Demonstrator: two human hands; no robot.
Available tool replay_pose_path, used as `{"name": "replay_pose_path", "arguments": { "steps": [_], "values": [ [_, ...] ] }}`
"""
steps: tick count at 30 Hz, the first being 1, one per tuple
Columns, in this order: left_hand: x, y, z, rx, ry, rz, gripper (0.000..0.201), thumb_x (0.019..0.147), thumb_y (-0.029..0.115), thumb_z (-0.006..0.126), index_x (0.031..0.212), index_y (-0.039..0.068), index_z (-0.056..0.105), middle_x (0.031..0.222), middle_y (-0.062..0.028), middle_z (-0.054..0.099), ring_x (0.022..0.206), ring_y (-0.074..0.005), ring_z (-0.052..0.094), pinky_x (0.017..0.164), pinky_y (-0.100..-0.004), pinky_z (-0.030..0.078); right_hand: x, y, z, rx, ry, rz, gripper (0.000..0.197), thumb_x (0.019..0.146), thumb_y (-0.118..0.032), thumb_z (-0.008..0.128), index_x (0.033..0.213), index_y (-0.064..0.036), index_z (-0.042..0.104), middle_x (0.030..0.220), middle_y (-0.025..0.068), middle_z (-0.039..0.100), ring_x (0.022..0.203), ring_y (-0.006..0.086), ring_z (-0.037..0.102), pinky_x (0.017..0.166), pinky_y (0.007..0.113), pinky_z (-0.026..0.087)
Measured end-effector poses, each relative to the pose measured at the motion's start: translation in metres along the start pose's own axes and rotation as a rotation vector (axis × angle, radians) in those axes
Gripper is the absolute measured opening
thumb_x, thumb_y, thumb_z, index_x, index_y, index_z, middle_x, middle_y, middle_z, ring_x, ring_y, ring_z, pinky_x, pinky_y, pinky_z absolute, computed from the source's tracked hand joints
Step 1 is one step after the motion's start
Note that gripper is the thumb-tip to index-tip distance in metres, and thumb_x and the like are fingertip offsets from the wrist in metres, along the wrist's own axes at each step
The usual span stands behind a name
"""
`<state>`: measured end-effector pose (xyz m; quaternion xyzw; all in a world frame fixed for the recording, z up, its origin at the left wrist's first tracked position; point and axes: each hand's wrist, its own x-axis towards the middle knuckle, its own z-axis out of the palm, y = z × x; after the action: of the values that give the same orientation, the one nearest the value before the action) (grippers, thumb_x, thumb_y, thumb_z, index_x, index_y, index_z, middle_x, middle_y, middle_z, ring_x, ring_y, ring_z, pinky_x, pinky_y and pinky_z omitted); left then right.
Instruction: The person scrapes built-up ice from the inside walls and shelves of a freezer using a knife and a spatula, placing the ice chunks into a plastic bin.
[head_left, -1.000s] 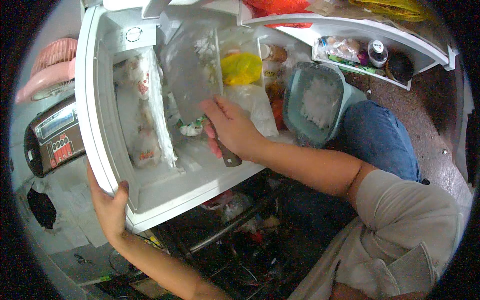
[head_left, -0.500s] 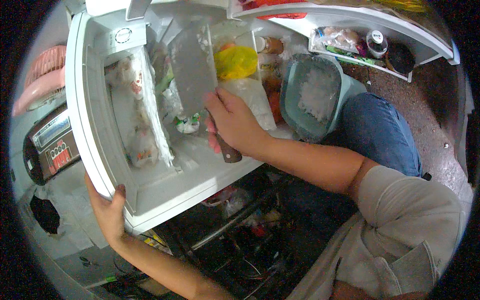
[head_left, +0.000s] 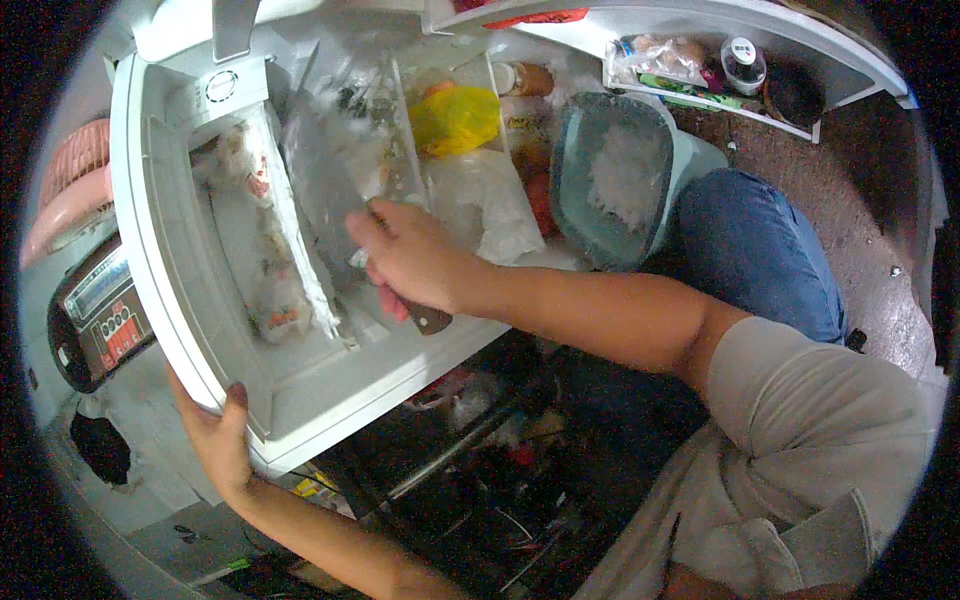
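My right hand (head_left: 420,258) is closed round the brown handle (head_left: 428,318) of a cleaver. The cleaver's wide grey blade (head_left: 318,170) is smeared by motion and reaches into the open freezer compartment, beside an ice-crusted shelf edge (head_left: 290,230). Whether the blade touches the ice cannot be made out. At the lower left, my left hand (head_left: 218,430) grips the freezer's white outer edge (head_left: 180,325), thumb on the front and the other fingers hidden behind. Right of the blade lie frosty bags and a yellow plastic bag (head_left: 455,120).
A grey-green bin (head_left: 565,190) holding loose ice stands at the right, near my jeans-clad knee (head_left: 760,250). Door shelves (head_left: 720,108) with a bottle and bags hang at upper right. A pink fan (head_left: 75,185) and a scale (head_left: 105,315) are at the left.
My right hand has swung the cleaver left, toward the ice-crusted shelf edge, and the blade is now blurred. My left hand keeps its hold. The whole view has shifted slightly.
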<state>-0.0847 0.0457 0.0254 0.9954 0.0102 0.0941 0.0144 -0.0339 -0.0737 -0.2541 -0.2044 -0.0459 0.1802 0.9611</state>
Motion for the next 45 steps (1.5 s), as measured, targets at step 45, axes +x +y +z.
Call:
{"name": "replay_pose_path", "arguments": {
  "steps": [45],
  "values": [
    [-0.002,-0.033,-0.026,0.157,0.093,-0.042,0.086,0.078,0.027,0.079,0.144,-0.005,0.036,0.135,-0.0157,0.049,0.119,-0.0253,0.048,0.105,-0.0361,0.034,0.07,0.073,-0.002,-0.227,0.427,-0.533,0.032,0.102,-0.033,0.047,0.097,-0.0018,0.048,0.063,0.0176,0.057,0.058,0.0364,0.06,0.055,0.047,0.046]
  ]
}}
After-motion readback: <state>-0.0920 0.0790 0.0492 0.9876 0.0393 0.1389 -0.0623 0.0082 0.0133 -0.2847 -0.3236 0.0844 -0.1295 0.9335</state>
